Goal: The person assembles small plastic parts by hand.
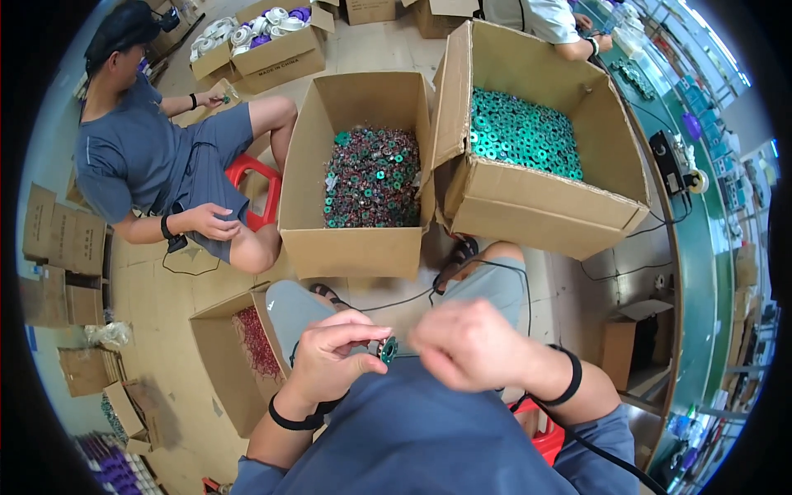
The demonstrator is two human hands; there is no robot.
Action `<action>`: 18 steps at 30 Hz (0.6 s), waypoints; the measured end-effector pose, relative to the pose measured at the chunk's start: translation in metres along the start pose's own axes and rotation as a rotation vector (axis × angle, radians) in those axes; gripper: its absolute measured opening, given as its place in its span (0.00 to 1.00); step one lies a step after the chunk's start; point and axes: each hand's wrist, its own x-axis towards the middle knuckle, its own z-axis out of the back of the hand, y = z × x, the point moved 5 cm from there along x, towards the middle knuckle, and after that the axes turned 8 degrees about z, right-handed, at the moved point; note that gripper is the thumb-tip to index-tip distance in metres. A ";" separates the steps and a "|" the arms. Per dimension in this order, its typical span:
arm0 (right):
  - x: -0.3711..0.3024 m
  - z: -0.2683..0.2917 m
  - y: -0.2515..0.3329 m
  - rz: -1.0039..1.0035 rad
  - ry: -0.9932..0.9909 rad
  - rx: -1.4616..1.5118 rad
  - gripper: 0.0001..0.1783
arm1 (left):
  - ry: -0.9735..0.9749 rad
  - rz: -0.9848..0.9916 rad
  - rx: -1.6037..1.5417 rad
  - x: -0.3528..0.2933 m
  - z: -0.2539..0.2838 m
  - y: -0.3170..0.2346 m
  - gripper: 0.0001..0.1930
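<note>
Small round green ring-shaped coil part (388,349), pinched between two hands.

Held up edge-on and slightly tilted, dark centre showing, green rim catching the light. Gripped at its left side by the fingertips of the left hand (334,359); touched on its right side by the curled right hand (469,342), which hides part of it. Sits in the narrow gap between both hands, just above the lap.

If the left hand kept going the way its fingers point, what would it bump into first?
Probably the small green ring pinched at the left hand fingertips, and just past it the right hand. Depth is hard to judge, but they look nearly touching.
</note>
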 end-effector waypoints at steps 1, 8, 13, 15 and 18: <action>-0.005 -0.005 -0.004 -0.008 -0.002 -0.003 0.05 | 0.036 -0.018 0.038 -0.001 -0.002 -0.005 0.21; -0.005 -0.004 -0.010 -0.037 0.030 -0.041 0.03 | 0.018 0.041 -0.404 0.008 0.003 0.020 0.19; -0.002 -0.008 -0.023 -0.064 0.065 -0.116 0.04 | -0.008 0.064 -0.244 0.011 -0.006 0.017 0.19; -0.011 -0.015 -0.041 -0.110 0.099 -0.180 0.03 | -0.028 0.048 -0.218 0.010 -0.006 0.008 0.19; 0.005 -0.016 -0.006 -0.024 0.151 -0.042 0.04 | -0.036 0.073 -0.160 0.006 0.000 0.006 0.18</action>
